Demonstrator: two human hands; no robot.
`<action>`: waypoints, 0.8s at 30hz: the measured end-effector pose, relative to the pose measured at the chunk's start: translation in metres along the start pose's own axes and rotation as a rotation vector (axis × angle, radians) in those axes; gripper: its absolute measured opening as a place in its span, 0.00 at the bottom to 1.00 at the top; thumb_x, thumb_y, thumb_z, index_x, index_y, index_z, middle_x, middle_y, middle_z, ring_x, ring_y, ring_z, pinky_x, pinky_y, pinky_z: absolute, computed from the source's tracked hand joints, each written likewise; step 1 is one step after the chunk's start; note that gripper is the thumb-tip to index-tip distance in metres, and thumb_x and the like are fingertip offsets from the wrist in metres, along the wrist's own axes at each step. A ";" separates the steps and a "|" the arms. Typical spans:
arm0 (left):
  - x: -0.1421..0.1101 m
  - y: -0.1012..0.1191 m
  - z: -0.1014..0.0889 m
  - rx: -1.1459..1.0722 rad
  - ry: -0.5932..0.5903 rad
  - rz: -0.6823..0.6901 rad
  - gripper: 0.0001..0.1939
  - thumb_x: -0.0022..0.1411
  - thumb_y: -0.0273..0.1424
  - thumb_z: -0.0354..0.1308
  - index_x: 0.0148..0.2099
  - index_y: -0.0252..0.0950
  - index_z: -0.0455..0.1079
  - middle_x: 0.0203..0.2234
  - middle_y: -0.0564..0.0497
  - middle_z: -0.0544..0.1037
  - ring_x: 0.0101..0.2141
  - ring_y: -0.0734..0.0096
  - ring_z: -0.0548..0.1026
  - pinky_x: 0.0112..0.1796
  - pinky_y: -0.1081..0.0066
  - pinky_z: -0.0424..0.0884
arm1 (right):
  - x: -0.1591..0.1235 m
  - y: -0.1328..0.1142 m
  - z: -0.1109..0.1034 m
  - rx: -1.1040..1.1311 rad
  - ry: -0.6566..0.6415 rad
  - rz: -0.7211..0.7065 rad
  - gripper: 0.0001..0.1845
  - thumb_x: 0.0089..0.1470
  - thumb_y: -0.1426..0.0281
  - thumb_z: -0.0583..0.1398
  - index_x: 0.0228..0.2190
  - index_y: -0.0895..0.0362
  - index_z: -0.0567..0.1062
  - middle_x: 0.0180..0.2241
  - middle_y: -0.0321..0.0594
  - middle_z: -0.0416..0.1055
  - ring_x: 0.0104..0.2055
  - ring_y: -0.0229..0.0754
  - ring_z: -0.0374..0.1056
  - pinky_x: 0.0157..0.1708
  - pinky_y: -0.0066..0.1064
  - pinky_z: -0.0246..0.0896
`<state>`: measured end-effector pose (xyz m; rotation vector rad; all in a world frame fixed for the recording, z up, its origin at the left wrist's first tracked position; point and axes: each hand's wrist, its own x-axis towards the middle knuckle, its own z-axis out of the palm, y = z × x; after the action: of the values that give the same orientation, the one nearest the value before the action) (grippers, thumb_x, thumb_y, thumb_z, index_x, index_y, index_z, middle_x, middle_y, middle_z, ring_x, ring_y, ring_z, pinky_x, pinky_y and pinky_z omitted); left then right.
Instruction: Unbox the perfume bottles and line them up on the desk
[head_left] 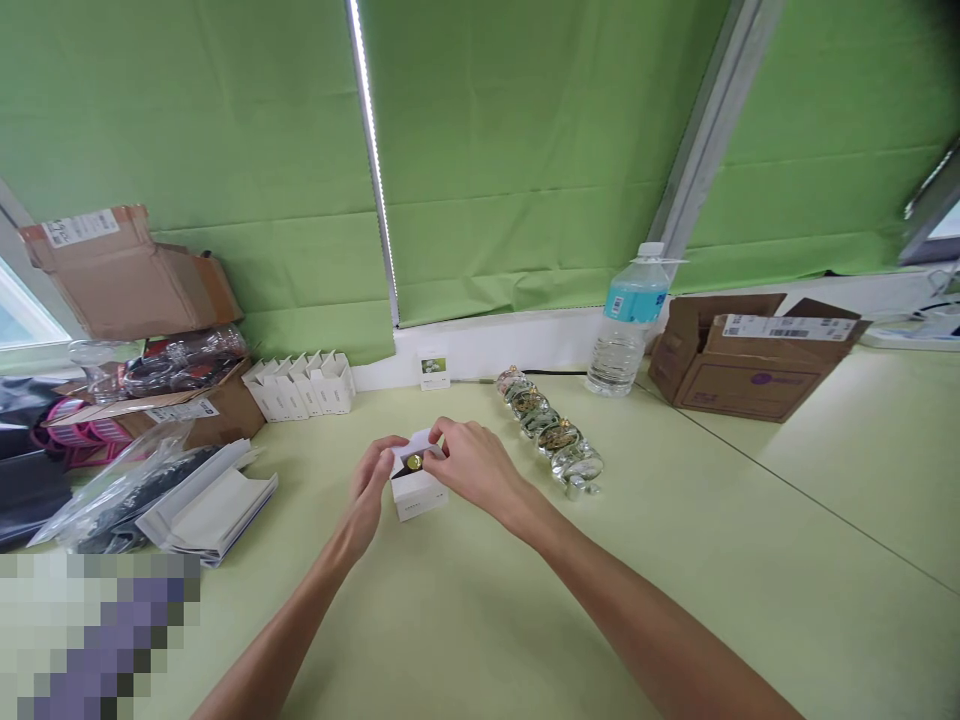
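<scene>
A small white box [420, 498] stands on the table in front of me with its top flap raised. Dark lining shows inside it, along with a round gold-coloured thing [415, 462] whose kind I cannot make out. My left hand [369, 490] grips the box at its left side, fingertips at the flap. From the right, my right hand [474, 462] has thumb and index finger pinched at the flap and the box's right edge. To the right of that hand lies a row of clear-wrapped ornaments [549, 430] in gold, green and silver tones.
Several white boxes [300, 388] line up at the back left, beside stacked cardboard boxes [135, 280]. A white open case [214, 505] and plastic-bagged items [142, 495] lie left. A small card [433, 370], a water bottle [621, 325] and an open carton [742, 375] stand at the back.
</scene>
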<state>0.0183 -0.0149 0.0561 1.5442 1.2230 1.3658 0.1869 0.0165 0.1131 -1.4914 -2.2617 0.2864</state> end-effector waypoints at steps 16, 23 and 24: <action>-0.002 0.019 0.007 -0.007 0.172 -0.163 0.17 0.58 0.40 0.52 0.45 0.36 0.71 0.35 0.49 0.77 0.34 0.66 0.74 0.34 0.70 0.68 | 0.003 0.013 -0.002 0.093 0.014 -0.082 0.11 0.54 0.72 0.56 0.40 0.56 0.74 0.37 0.41 0.73 0.39 0.40 0.67 0.36 0.28 0.55; 0.000 0.003 0.000 -0.116 0.151 -0.117 0.18 0.57 0.32 0.46 0.45 0.36 0.72 0.41 0.46 0.76 0.39 0.64 0.74 0.37 0.67 0.71 | -0.007 -0.001 -0.013 0.024 0.077 -0.402 0.10 0.56 0.71 0.56 0.34 0.58 0.77 0.38 0.42 0.71 0.44 0.42 0.64 0.47 0.32 0.52; 0.000 0.002 -0.001 -0.119 0.137 -0.112 0.17 0.57 0.32 0.46 0.45 0.36 0.72 0.40 0.46 0.76 0.40 0.64 0.74 0.37 0.67 0.71 | -0.008 -0.003 -0.014 0.019 0.044 -0.443 0.11 0.57 0.71 0.55 0.34 0.58 0.77 0.36 0.42 0.71 0.43 0.41 0.64 0.46 0.32 0.52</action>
<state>0.0176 -0.0150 0.0579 1.2995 1.2663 1.4626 0.1935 0.0073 0.1246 -0.9389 -2.4651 0.1388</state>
